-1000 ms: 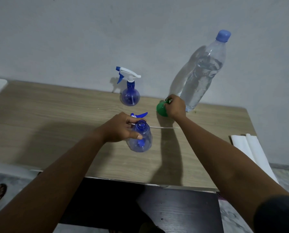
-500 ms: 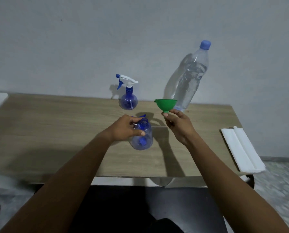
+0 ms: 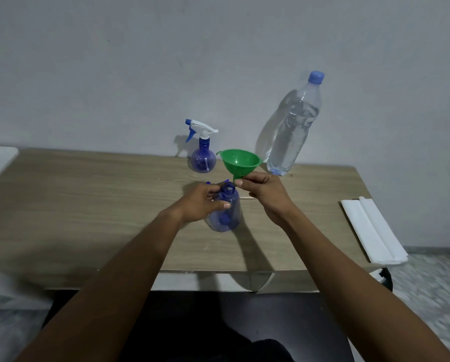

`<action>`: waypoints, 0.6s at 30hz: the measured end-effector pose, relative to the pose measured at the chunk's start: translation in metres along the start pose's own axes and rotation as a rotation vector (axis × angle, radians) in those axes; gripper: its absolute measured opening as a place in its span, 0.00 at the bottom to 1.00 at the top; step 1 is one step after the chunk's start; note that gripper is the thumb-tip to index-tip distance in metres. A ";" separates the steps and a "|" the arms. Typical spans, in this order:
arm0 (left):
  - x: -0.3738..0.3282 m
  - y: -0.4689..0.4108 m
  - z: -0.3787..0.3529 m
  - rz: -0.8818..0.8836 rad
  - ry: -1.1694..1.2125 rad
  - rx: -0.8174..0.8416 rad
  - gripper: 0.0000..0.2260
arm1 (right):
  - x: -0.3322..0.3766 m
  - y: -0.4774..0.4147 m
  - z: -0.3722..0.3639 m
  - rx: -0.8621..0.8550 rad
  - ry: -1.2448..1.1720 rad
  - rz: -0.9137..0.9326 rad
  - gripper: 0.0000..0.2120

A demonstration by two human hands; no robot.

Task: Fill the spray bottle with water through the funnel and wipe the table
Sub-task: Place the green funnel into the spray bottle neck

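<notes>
Since the earlier frame, the green plastic funnel [image 3: 240, 162] is being brought nearer the open neck of the blue translucent plastic spray bottle [image 3: 225, 214], just at its 1 o'clock. Its spout is being pinched by the right hand [image 3: 267, 194]. The bottle is being gripped by the left hand [image 3: 200, 205] on the light wooden table [image 3: 88, 205].

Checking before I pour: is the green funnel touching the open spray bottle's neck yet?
Cannot tell. In the head view the funnel spout sits right beside the open spray bottle mouth, but the right hand hides its tip.
</notes>
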State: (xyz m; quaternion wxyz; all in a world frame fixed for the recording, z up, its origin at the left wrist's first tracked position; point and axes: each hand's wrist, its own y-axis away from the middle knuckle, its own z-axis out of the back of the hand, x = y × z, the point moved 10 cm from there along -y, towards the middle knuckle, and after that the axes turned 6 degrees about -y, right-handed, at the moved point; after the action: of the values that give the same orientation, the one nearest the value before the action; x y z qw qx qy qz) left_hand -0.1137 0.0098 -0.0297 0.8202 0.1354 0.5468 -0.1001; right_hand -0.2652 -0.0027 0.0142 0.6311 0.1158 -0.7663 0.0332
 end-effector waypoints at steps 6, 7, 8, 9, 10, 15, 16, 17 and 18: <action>0.004 -0.001 -0.003 0.039 0.042 0.026 0.23 | -0.004 -0.004 -0.007 0.023 0.078 0.023 0.14; 0.003 -0.001 -0.003 0.042 0.043 0.030 0.23 | -0.006 -0.005 -0.006 0.018 0.092 0.017 0.14; 0.004 -0.001 -0.003 0.045 0.045 0.033 0.22 | -0.008 -0.006 -0.005 0.016 0.100 0.013 0.14; 0.004 -0.001 -0.003 0.047 0.049 0.034 0.22 | -0.011 -0.006 -0.004 0.019 0.102 0.010 0.14; 0.004 -0.001 -0.003 0.045 0.052 0.028 0.22 | -0.013 -0.006 -0.004 0.022 0.097 0.004 0.14; 0.002 0.001 -0.002 0.033 0.048 0.014 0.22 | -0.020 -0.007 -0.005 0.064 0.100 -0.011 0.14; 0.001 0.002 -0.002 0.032 0.050 0.018 0.22 | -0.020 -0.007 -0.005 0.070 0.099 -0.012 0.14; 0.000 0.002 -0.003 0.034 0.051 0.019 0.22 | -0.021 -0.007 -0.005 0.072 0.096 -0.010 0.14; 0.000 0.002 -0.003 0.037 0.054 0.018 0.21 | -0.020 -0.006 -0.005 0.072 0.096 -0.009 0.14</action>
State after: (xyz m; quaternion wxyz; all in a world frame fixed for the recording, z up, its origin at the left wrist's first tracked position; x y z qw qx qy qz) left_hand -0.1154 0.0127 -0.0306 0.8057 0.1554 0.5651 -0.0859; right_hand -0.2558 -0.0050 -0.0053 0.6627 0.1399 -0.7329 0.0633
